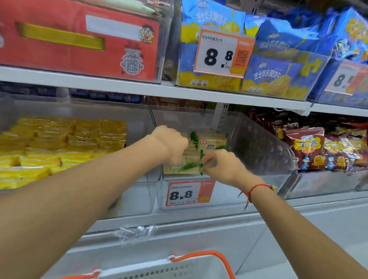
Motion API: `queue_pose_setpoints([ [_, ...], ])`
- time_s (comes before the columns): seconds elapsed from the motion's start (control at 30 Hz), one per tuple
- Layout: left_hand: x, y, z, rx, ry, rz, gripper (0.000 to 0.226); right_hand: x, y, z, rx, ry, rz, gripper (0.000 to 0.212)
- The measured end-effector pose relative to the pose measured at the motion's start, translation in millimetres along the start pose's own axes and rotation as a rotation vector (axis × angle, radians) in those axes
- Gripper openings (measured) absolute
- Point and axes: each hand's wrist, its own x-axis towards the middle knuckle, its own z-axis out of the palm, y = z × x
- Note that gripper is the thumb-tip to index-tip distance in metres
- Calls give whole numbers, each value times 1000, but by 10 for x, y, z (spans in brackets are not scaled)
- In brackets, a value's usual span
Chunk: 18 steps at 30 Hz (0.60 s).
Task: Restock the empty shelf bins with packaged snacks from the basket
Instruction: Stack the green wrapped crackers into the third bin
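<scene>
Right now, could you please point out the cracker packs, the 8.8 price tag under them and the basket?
cracker packs (212, 141): head view, top pack's face.
8.8 price tag (182, 194): head view, the printed digits.
basket (229, 267): head view, orange handle.

Middle bin (255, 147) open on top, mostly bare behind and right of the cracker packs (203, 149); both hands (172, 145) (224, 166) fill its front. Shelf edge (138, 88) above caps headroom. Yellow-pack bin (60, 140) left and red-pack bin (332, 155) right are full; basket (182, 278) sits below, near the shelf front.
</scene>
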Motion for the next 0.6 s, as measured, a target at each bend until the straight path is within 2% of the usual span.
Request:
queue_pose_setpoints([
  [0.07,-198,36,40,-83,174,-7,30,-267,-74,-31,27,194,-22,4],
  [0.13,-467,97,63,-190,358,-28,26,-560,-190,-32,69,371,-45,8],
  [0.23,-924,207,196,-336,485,-64,23,-990,-330,128,221,426,-32,10],
  [0.33,-1329,327,472,-506,394,-146,22,-1338,-394,412,266,277,43,13],
  [0.43,-1632,385,906,-626,195,-225,22,-1573,-417,756,236,-15,84,16],
  [0.6,-2084,556,1893,-813,-62,-304,20,-1995,-374,1651,252,-311,169,10],
])
